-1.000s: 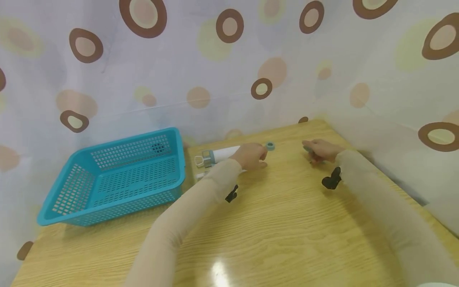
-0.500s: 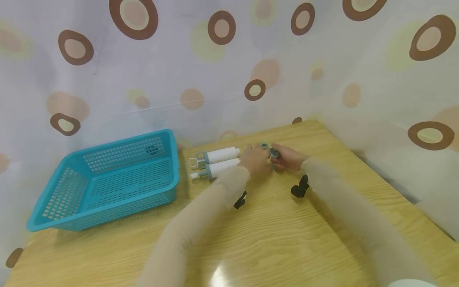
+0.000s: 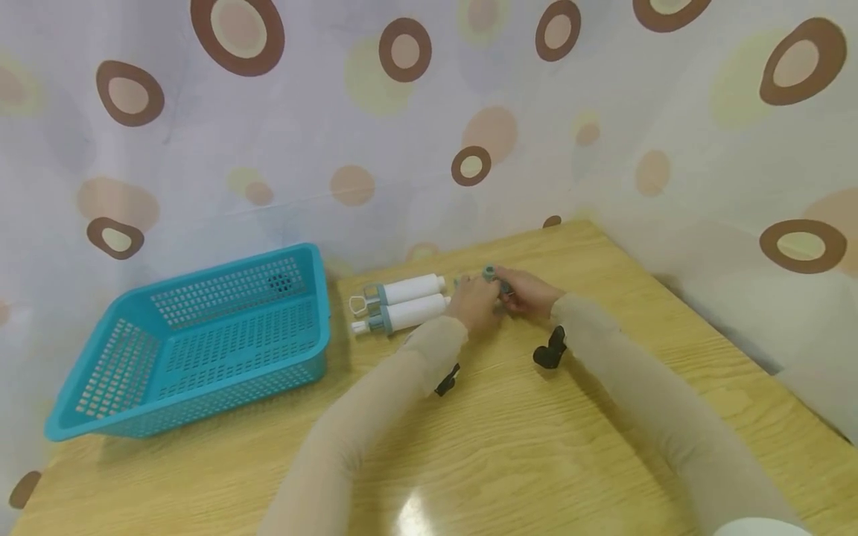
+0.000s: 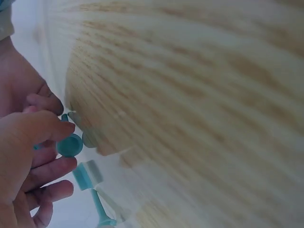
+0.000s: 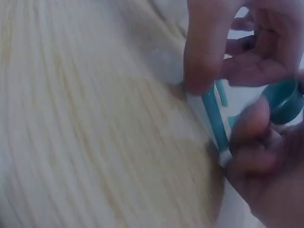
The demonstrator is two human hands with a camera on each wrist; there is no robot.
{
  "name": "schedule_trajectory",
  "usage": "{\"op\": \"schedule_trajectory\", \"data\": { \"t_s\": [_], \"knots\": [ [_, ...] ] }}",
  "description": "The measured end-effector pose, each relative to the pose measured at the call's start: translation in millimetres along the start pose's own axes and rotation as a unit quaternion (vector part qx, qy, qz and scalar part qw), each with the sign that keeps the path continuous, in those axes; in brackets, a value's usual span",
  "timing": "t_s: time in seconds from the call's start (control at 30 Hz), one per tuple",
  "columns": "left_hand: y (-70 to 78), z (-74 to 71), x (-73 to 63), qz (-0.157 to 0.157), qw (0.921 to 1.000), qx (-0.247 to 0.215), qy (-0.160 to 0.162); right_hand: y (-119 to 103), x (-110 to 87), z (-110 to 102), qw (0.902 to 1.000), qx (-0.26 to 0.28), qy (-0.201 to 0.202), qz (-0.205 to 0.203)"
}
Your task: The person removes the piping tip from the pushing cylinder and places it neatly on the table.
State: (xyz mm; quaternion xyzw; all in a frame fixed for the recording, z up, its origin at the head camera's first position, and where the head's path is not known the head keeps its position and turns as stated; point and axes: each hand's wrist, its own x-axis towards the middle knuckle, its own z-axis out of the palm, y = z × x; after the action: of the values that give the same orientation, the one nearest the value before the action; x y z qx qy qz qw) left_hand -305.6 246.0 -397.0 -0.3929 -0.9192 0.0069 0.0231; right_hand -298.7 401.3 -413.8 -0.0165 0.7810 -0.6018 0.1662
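My right hand (image 3: 529, 292) pinches a small teal piece with a round hollow cup end (image 5: 285, 100). Close against it, my left hand (image 3: 474, 304) holds a slim teal part (image 5: 216, 116) under its thumb in the right wrist view. In the left wrist view, a round teal cup (image 4: 70, 145) shows by the left thumb and fingers. Another teal ring end (image 3: 490, 272) stands out above the hands in the head view. Fingers hide much of these parts, so I cannot tell whether they are joined. Beyond the left fingers lies a teal piece with a stem (image 4: 99, 206).
Two white syringe-like tubes (image 3: 412, 289) with grey-teal collars and handle ends lie side by side left of the hands. A blue perforated basket (image 3: 320, 327) stands farther left on the wooden table (image 3: 482, 447). Patterned cloth (image 3: 402, 134) hangs behind and at the right.
My right hand has moved left with its teal piece to meet the left hand, which stays close to the table. The view has shifted slightly, and both white tubes now show more fully.
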Motion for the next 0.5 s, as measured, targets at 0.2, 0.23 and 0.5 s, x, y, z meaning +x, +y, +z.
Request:
{"op": "schedule_trajectory", "data": {
  "t_s": [0.2, 0.23, 0.5],
  "knots": [
    [-3.6, -0.6, 3.8, -0.021, 0.9949, 0.096, -0.023, 8, 2.2, -5, 0.9577, -0.25, 0.142, -0.003],
    [-4.3, -1.9, 4.3, -0.026, 0.9933, 0.111, -0.023, 11, 3.2, -7, 0.9521, -0.266, 0.151, -0.006],
    [-14.5, -8.0, -0.2, -0.062, 0.9879, 0.136, -0.043, 11, 8.8, -1, 0.9227, -0.344, 0.17, -0.035]
  ]
}}
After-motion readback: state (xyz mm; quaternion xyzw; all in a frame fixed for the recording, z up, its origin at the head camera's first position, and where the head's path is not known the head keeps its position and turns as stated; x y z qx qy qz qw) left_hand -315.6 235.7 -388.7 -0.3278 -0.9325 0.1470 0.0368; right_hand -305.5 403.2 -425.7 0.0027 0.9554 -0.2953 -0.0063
